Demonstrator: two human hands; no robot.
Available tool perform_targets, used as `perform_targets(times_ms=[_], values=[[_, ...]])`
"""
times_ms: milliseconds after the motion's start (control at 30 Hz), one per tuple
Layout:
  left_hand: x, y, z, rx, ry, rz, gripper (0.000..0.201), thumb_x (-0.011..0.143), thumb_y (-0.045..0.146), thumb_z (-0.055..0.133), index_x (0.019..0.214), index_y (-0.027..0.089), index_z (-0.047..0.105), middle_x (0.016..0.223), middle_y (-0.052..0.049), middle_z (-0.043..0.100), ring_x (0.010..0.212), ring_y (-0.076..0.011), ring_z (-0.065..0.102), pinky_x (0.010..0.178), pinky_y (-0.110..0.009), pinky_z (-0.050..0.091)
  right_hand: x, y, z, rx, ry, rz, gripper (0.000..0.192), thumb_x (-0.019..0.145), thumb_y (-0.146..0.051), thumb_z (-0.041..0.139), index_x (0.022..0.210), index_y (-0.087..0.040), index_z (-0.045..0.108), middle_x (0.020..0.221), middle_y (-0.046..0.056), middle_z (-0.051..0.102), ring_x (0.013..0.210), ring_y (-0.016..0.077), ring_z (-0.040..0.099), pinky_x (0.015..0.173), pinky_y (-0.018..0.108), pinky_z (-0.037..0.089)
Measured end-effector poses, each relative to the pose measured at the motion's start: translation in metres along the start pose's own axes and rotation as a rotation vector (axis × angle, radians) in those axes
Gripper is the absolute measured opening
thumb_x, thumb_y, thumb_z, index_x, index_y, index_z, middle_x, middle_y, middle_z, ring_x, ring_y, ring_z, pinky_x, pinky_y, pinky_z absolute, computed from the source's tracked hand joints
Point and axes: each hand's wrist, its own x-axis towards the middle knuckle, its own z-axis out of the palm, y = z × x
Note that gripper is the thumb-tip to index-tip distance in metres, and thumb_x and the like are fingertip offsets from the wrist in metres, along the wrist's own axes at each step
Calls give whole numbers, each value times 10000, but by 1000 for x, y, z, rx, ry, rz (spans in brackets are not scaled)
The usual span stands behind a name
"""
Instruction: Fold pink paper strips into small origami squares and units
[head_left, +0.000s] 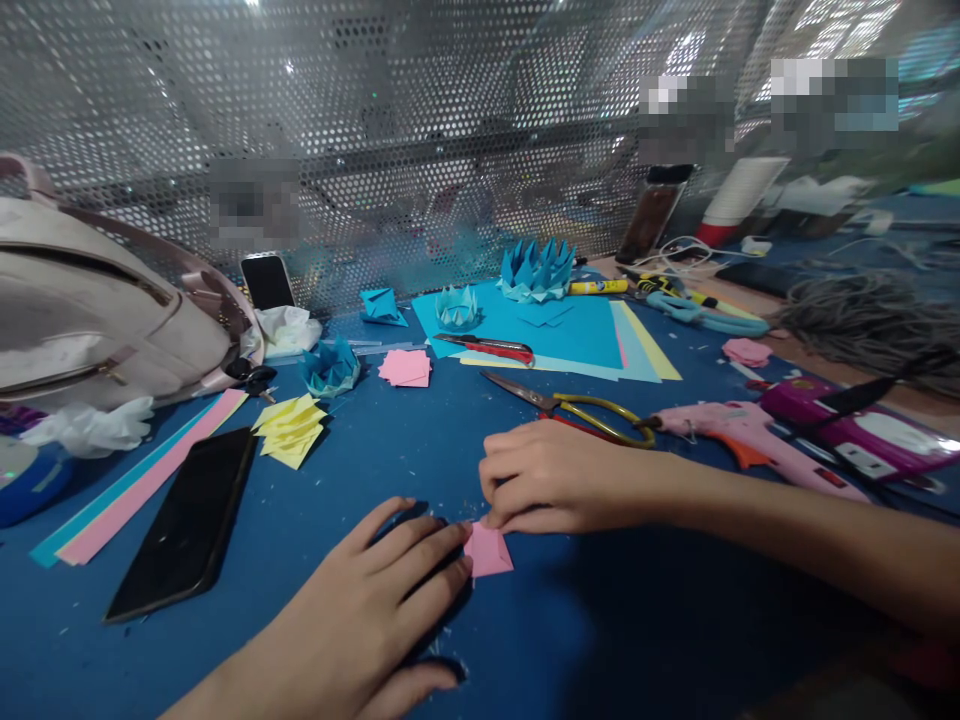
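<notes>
A small piece of pink paper, folded at its edges, lies on the blue tabletop in the head view. My left hand rests with its fingers spread, and the fingertips touch the paper's left edge. Curled fingers of my right hand pinch or press the paper's top edge from above; the exact contact is partly hidden under them. Just beyond the right hand lie scissors with gold-coloured handles. A stack of pink paper squares sits farther back.
Left are a black phone, paper strips, yellow paper squares and a bag. Folded blue paper crowns, coloured sheets and a red cutter lie behind. A pink glue gun and purple power strip are right.
</notes>
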Motion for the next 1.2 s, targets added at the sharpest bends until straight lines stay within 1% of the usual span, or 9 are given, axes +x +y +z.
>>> perform_targets(times_ms=[167,333,533,700,833,867,933,1067,1200], values=[[1,0,-2,-10,-19,-9,564,970,509,453,1398,143,442,1432,-122,517,1282,-273,493,1155,-478,265,1,-1,3,116,48,97,147,935,-271,603,898,-191,720,870,33,666,832,150,538,718,255,389],[2,-1,-4,-2,-28,9,568,969,511,454,1395,136,448,1428,-121,521,1274,-282,502,1144,-479,279,2,0,6,207,38,180,91,896,-250,655,863,-191,716,874,22,667,865,158,545,739,249,397],[2,0,-4,5,-41,6,566,975,519,433,1395,141,446,1435,-116,512,1288,-288,483,1134,-495,285,3,-2,7,224,16,193,86,904,-249,642,879,-185,694,885,19,661,881,160,543,756,249,394],[-1,1,-2,18,-26,-2,555,978,509,429,1405,154,440,1451,-116,487,1315,-299,436,1133,-496,272,5,-6,14,221,71,275,180,864,-339,690,940,-188,629,898,7,641,864,156,546,718,239,390],[-1,0,-1,23,-40,3,561,978,511,431,1410,153,437,1437,-99,505,1308,-295,438,1142,-494,246,6,-7,19,220,110,324,79,913,-249,621,959,-185,610,894,-2,636,876,140,553,732,231,398],[-1,0,-2,24,-46,2,562,978,512,432,1412,155,435,1443,-95,501,1309,-294,437,1144,-494,241,6,-6,19,214,116,314,62,923,-227,604,966,-183,614,902,1,636,886,138,553,740,230,401],[-1,0,-2,28,-48,-2,565,977,516,431,1417,160,429,1454,-94,491,1312,-292,435,1142,-496,241,5,-3,18,177,113,237,76,945,-222,571,970,-183,632,939,15,637,913,140,554,759,234,405],[0,1,-3,34,-59,-6,567,978,523,422,1419,166,427,1455,-106,490,1311,-293,443,1122,-507,272,3,3,18,29,99,56,189,973,-322,537,989,-182,663,992,49,647,915,158,551,769,258,401],[-1,-1,-3,35,-47,-11,560,981,527,413,1418,177,435,1462,-89,484,1320,-279,435,1134,-497,247,4,4,21,-26,133,53,220,982,-331,518,947,-160,652,933,53,654,854,162,535,750,266,394]])
